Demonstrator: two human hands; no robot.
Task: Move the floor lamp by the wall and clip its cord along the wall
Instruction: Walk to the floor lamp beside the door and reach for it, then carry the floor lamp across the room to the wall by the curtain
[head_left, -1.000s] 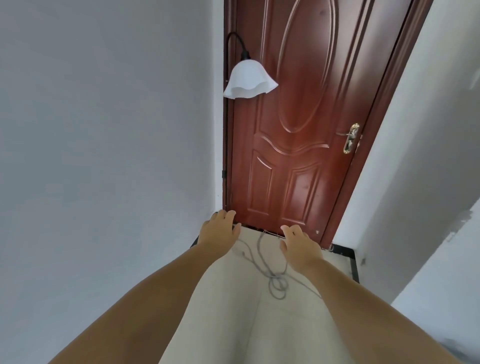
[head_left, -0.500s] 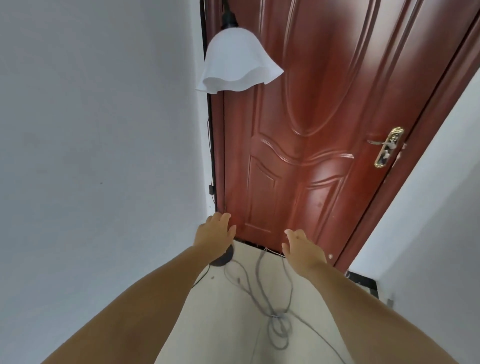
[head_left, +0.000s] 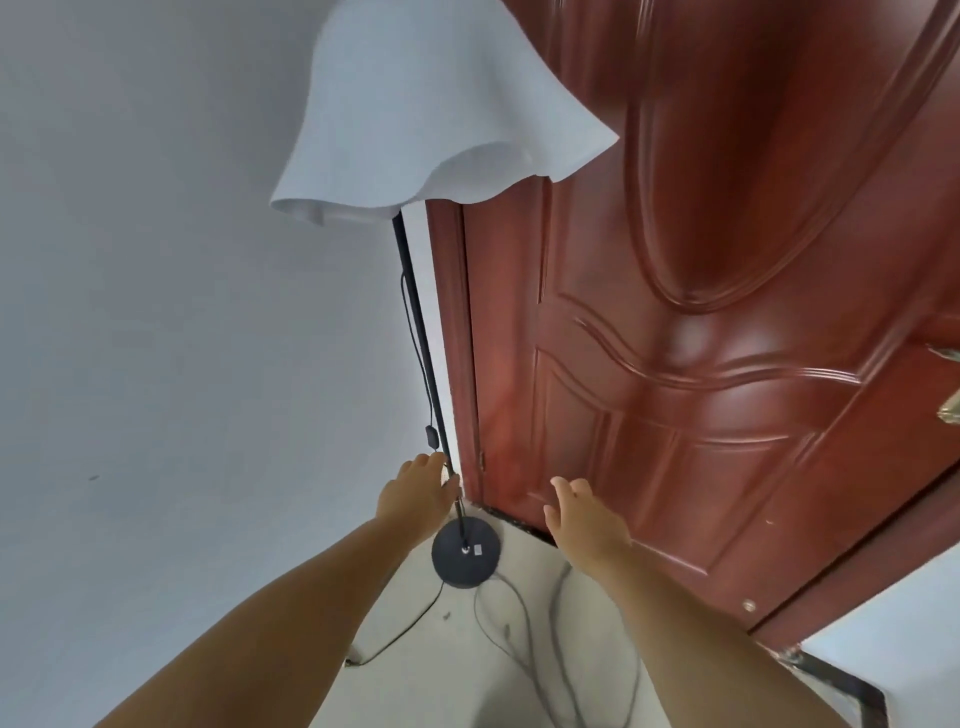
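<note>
The floor lamp stands in the corner between the left wall and the door: a white bell shade (head_left: 431, 109) at the top, a thin black pole (head_left: 422, 338), a round black base (head_left: 466, 552) on the floor. A black cord with an inline switch (head_left: 432, 451) hangs down along the pole. More dark cord (head_left: 524, 634) lies in loose loops on the pale floor. My left hand (head_left: 418, 493) reaches the lower pole, fingers touching it; a closed grasp cannot be seen. My right hand (head_left: 584, 519) hovers open to the right of the base, holding nothing.
A red-brown panelled door (head_left: 701, 364) fills the right, its brass handle (head_left: 950, 405) at the frame edge. A plain white wall (head_left: 182, 338) runs along the left. Another white wall (head_left: 893, 639) closes the lower right.
The view has closed in on the lamp, and the shade now looms large at the top. Both hands moved forward; the left one has reached the pole above the base.
</note>
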